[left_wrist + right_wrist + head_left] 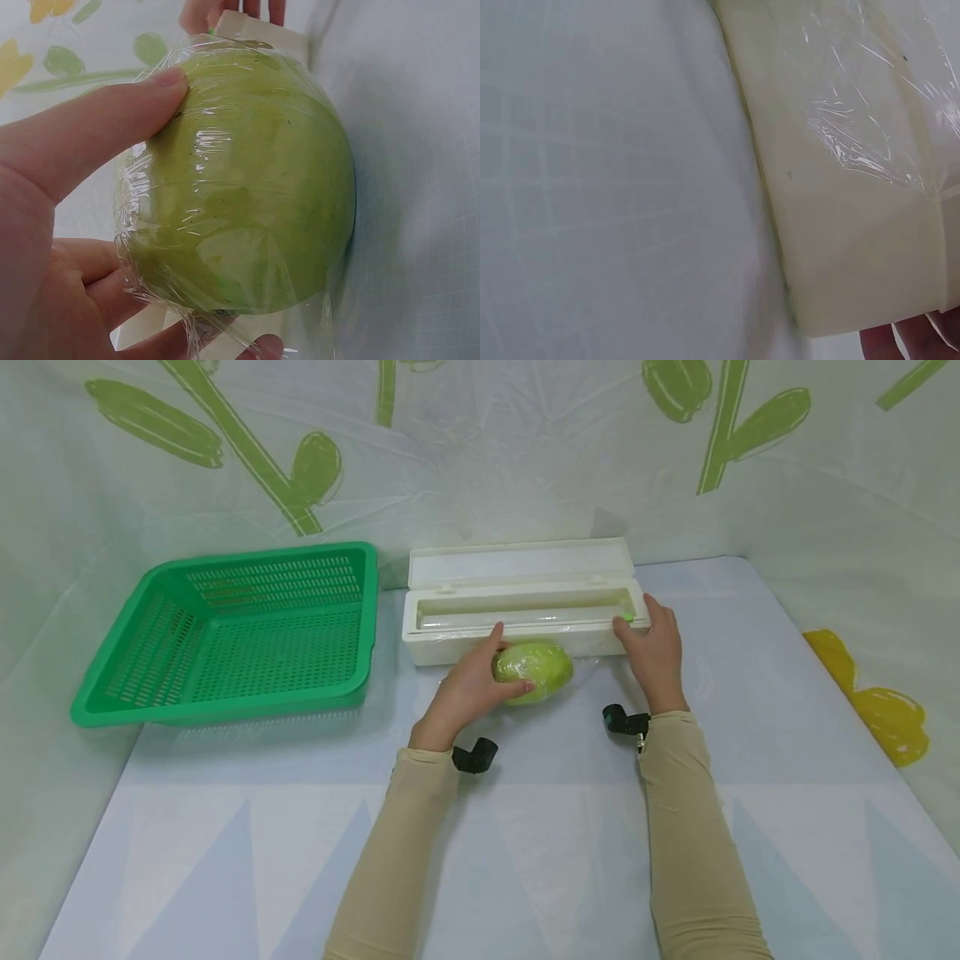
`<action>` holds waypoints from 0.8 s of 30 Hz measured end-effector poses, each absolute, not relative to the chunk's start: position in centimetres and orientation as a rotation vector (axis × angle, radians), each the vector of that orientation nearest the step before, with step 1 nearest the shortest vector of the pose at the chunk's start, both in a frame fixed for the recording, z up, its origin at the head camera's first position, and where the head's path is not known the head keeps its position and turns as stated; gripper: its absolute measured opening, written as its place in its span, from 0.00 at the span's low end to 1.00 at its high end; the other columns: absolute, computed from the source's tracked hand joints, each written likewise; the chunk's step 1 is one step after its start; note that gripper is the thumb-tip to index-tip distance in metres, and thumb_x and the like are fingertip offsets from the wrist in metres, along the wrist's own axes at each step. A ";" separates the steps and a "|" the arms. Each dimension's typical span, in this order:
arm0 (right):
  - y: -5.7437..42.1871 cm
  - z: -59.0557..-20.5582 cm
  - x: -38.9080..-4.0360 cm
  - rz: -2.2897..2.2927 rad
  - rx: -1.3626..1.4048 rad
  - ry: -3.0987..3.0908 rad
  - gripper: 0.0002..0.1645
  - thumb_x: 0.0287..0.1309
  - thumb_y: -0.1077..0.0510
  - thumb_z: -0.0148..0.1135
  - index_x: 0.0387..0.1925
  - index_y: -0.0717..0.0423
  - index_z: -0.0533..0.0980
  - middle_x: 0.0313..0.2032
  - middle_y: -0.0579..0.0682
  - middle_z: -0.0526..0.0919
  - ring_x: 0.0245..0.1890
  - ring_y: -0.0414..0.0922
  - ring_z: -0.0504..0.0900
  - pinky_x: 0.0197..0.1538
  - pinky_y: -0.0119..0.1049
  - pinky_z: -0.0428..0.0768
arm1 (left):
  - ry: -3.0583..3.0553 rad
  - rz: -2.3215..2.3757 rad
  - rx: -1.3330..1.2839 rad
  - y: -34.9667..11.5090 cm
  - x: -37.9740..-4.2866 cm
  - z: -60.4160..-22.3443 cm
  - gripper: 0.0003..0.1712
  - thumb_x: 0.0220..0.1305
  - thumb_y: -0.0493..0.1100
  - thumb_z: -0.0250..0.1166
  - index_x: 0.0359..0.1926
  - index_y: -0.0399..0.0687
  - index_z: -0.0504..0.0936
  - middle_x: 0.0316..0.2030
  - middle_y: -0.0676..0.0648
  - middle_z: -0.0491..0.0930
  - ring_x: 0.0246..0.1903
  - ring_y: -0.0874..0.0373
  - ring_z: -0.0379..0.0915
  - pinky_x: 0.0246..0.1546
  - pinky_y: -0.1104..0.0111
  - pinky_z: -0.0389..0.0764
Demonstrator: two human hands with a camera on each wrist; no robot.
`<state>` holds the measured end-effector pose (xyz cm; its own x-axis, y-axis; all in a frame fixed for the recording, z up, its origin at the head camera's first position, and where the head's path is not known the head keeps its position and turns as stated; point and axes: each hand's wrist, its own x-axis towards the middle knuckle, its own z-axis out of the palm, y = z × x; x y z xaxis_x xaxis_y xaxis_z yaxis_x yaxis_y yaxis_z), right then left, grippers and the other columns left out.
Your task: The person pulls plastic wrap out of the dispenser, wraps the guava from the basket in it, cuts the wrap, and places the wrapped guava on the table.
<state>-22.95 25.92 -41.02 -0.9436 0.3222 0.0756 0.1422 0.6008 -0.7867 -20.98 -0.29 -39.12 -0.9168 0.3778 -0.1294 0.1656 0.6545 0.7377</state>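
Note:
A yellow-green oval fruit (542,668), possibly a melon, is wrapped in clear cling film (210,142). My left hand (472,683) holds it from the left, thumb on the near side and fingers round the far side. Behind the fruit lies a white cling film dispenser (450,650) with its lid (517,564) raised at the back. At the dispenser's right end, my right hand (657,647) grips the corner, its thumb by a small green piece (627,617). Film clings to the dispenser's front face (855,247) in the right wrist view.
A green plastic basket (367,635) stands left of the dispenser. Behind the table (540,827) hangs a pale sheet (517,460) with green leaf prints. Black wrist cameras sit under both wrists, close above the tabletop.

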 end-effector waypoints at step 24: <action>26.4 -41.5 -22.8 1.263 -0.374 -2.568 0.31 0.61 0.48 0.37 0.65 0.53 0.57 0.57 0.54 0.65 0.47 0.49 0.64 0.51 0.44 0.62 | 2.580 1.121 0.434 -0.4 -20.9 -39.0 0.59 0.44 0.64 0.66 0.69 0.58 0.39 0.58 0.58 0.65 0.58 0.62 0.57 0.54 0.61 0.62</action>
<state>-22.81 26.39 -41.54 -0.9345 0.3374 0.1135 0.1161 0.5903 -0.7988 -20.94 -0.44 -38.98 -0.9112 0.3850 -0.1465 0.1556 0.6511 0.7429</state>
